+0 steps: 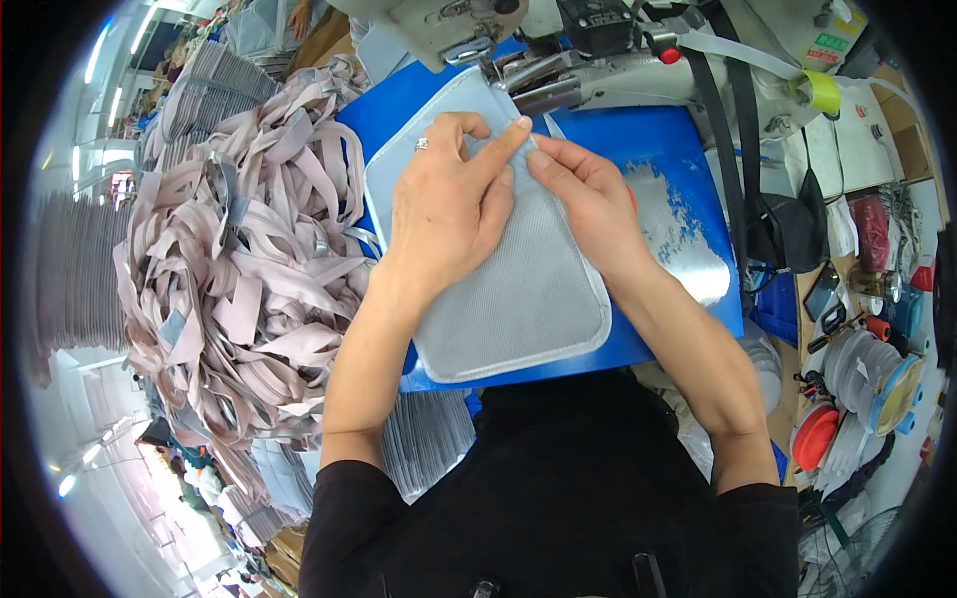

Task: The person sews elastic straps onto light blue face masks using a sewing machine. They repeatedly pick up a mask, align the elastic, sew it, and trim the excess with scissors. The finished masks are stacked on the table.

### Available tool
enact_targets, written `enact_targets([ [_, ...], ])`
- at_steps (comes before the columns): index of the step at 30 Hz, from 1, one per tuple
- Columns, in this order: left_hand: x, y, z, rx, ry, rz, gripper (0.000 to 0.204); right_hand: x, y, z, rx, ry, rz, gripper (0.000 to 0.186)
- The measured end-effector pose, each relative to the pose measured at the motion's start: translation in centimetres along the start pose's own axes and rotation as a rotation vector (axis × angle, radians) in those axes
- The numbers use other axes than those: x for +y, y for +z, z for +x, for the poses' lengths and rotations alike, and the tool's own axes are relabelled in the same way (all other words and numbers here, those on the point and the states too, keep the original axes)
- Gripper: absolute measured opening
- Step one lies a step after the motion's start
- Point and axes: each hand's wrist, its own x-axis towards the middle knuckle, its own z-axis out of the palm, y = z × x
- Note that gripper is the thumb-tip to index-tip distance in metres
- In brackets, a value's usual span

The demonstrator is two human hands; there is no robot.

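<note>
Fingers [501, 147] at grey panel [518, 299] | sewing machine [618, 85] just ahead | strips [239, 309] heaped left

I see panel [528, 299] pale grey, finely meshed, mid-frame. I read worktop [658, 132] as bright blue, silver blotch [693, 249] right of centre. Strip heap [239, 299] dusty pink, left. Shirt [578, 498] black, bottom.

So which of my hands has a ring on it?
Your left hand: it wears a silvery ring, while your right hand shows none.
</note>
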Motion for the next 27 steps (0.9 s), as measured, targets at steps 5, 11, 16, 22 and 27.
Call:
enact_targets([
  [5, -1.0, -0.5, 1.6, -0.015, 0.008, 0.038, 0.042, 1.4, -0.3, 2.3, -0.027, -0.030, 0.066, 0.037],
  [11, -2.4, -0.7, 1.7, 0.063, -0.034, -0.053, 0.040, 1.0, -0.1, 4.7, -0.026, -0.011, 0.148, 0.033],
  [16, -6.5, 2.1, -7.5, 0.388, -0.404, 0.077, 0.053, 0.5, 0.6, 4.8, 0.012, 0.051, 0.102, 0.030],
  [22, -6.5, 2.3, -12.0, 0.394, -0.821, -1.107, 0.066, -1.1, -2.3, 3.5, 0.123, -0.210, -0.187, 0.039],
  [27, -8.1, -0.5, -12.1, 0.409, -0.701, -1.064, 0.062, -4.2, -5.1, 4.8, 0.178, -0.521, -0.142, 0.047],
])
